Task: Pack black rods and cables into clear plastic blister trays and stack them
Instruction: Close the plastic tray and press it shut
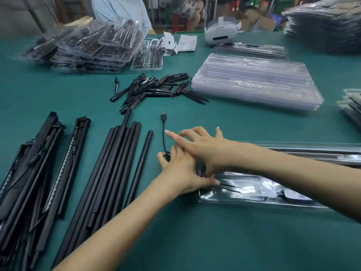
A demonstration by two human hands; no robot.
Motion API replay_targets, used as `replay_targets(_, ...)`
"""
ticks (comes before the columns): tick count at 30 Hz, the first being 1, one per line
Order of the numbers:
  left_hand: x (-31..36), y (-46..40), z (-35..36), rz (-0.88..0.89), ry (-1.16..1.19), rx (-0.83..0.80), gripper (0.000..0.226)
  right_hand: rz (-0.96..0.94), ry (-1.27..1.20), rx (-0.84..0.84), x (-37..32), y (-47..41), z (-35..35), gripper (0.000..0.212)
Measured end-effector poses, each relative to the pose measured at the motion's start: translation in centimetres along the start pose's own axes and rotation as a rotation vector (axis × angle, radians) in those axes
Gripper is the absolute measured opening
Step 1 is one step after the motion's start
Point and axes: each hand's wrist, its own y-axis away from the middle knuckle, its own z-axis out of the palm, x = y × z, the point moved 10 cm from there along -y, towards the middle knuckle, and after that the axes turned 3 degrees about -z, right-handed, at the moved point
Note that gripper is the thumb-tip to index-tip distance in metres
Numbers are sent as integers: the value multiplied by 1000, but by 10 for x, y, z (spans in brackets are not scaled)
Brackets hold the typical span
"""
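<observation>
A green worktop [195,241] carries everything. Far right, a tall stack of filled trays [324,22]; at centre-right a stack of empty clear blister trays [254,81]; far left, a heap of packed trays [88,45]. Long black rods [109,173] lie side by side at left, shorter black pieces [156,87] piled beyond them. Near the hands lies an open blister tray [254,192] holding dark parts. The left hand [179,169] — its grip curled round a black cable [163,132] at the tray's left end — lies under the right hand [203,145], fingers spread and straight. The cable's USB plug [163,116] rests on the worktop.
</observation>
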Motion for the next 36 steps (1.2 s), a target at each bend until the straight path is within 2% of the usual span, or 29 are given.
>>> replay_targets(3, 1, 19, -12, -15, 42, 123, 99, -43, -61, 2, 1, 3, -3, 138)
replay_targets(5, 0, 43, -25, -32, 110, 301, 76, -59, -169, -17, 11, 10, -2, 126)
replay_targets(8, -3, 91, -47, 24, 149, 636, 48, -57, -256, -30, 22, 17, 1, 119)
replay_targets(9, -7, 100, -50, 28, 200, 645, 36, -39, -282, -31, 25, 17, 0, 115)
replay_targets(11, -18, 98, -37, -23, 333, 437, 27, -18, -323, 0, 29, 16, -6, 95)
replay_targets(13, -20, 91, -13, -72, 353, 174, 34, -20, -346, 45, 30, 17, -9, 73)
replay_targets(14, -18, 89, -8, -83, 325, 134, 37, -18, -361, 62, 30, 18, -9, 66)
replay_targets(17, -15, 81, -7, -120, 362, 134, 40, 30, -388, 123, 33, 24, -7, 51)
replay_targets(20, -32, 65, -3, -230, 557, 51, 25, 150, -428, 216, 45, 31, -5, 44)
replay_targets(22, -40, 57, -1, -295, 804, -25, 13, 187, -476, 235, 47, 35, -4, 44)
replay_targets(25, -42, 49, -3, -310, 993, -64, 13, 283, -544, 219, 56, 34, -8, 56)
replay_targets(28, -34, 42, -2, -281, 1044, -115, 24, 382, -520, 279, 63, 23, -22, 62)
replay_targets(31, -29, 36, -3, -282, 1066, -120, 24, 355, -580, 245, 51, 4, -19, 49)
replay_targets(34, -27, 32, -2, -270, 1108, -108, 15, 333, -621, 230, 46, -6, -18, 37)
replay_targets(36, -30, 30, 0, -267, 1125, -94, 20, 296, -720, 223, 45, -7, -19, 35)
